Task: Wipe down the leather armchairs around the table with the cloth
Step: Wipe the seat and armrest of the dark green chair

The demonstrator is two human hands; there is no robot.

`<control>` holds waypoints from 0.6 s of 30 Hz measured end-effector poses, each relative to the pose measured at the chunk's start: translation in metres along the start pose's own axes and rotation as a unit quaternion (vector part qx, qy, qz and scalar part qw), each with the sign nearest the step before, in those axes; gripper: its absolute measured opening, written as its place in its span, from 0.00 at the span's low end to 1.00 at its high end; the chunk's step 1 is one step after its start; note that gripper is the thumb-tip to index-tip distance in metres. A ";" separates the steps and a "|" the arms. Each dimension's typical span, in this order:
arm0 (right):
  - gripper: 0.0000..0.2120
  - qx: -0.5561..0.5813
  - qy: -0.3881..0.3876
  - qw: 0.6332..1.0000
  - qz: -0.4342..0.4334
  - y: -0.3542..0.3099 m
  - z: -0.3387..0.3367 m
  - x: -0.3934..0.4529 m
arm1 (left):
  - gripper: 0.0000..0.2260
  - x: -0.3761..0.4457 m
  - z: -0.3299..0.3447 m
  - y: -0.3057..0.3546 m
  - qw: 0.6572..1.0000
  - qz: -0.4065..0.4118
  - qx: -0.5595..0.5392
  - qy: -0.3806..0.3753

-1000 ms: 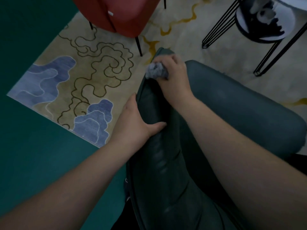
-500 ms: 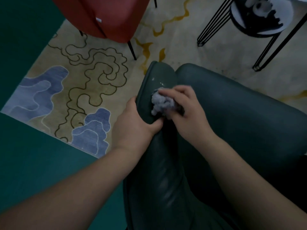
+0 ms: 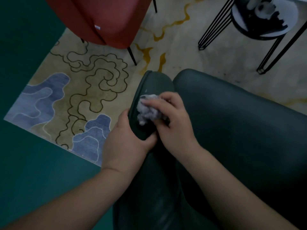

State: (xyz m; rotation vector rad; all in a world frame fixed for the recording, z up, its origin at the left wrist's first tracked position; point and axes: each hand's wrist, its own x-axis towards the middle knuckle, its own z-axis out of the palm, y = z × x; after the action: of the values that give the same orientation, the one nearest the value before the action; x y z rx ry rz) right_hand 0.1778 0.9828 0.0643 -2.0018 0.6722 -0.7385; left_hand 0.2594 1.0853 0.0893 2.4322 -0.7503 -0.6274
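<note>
- Here the cloth, a small crumpled wad of pale grey-lilac fabric, sits under the fingers of the right hand at the centre of the frame, pressed onto the top of the green armchair's armrest.
- The right hand's fingers curl over the wad and hold it bunched against the leather; only the wad's left half shows past the fingertips.
- The left hand lies just left of and below the cloth, gripping the same armrest: palm on the outer side, thumb wrapped over the top edge, close to the cloth's lower end.
- Count: two hands, one cloth, two armchairs in view.
- The green armchair fills the lower right of the frame; its leather is dark teal, smooth and faintly glossy, with a rounded armrest tip and a few pale specks just above the cloth.
- The red armchair stands at the upper left of the frame on thin black legs, with a small white tag on its seam.
- A round side table on black wire legs shows at the upper right of the frame; what lies on its lower shelf is too blurred to name.
- Both chairs stand on a beige rug with dark squiggles, blue patches and yellow lines, edged by green floor on the left.
</note>
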 end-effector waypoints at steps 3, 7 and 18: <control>0.18 -0.051 0.006 0.998 0.029 0.010 -0.001 0.055 | 0.33 -0.001 0.001 -0.001 1.000 0.000 -0.002 0.004; 0.20 -0.046 -0.007 0.997 0.065 0.013 -0.003 0.082 | 0.34 -0.002 0.002 -0.002 1.000 -0.001 -0.011 0.003; 0.17 -0.013 0.019 1.000 -0.017 0.016 0.003 0.070 | 0.31 -0.001 0.003 -0.003 1.000 -0.001 0.015 0.022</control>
State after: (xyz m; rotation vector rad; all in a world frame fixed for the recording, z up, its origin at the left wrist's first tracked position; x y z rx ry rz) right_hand 0.2243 0.9282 0.0665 -2.0303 0.6751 -0.7936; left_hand 0.2583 1.0872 0.0849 2.4666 -0.7447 -0.5665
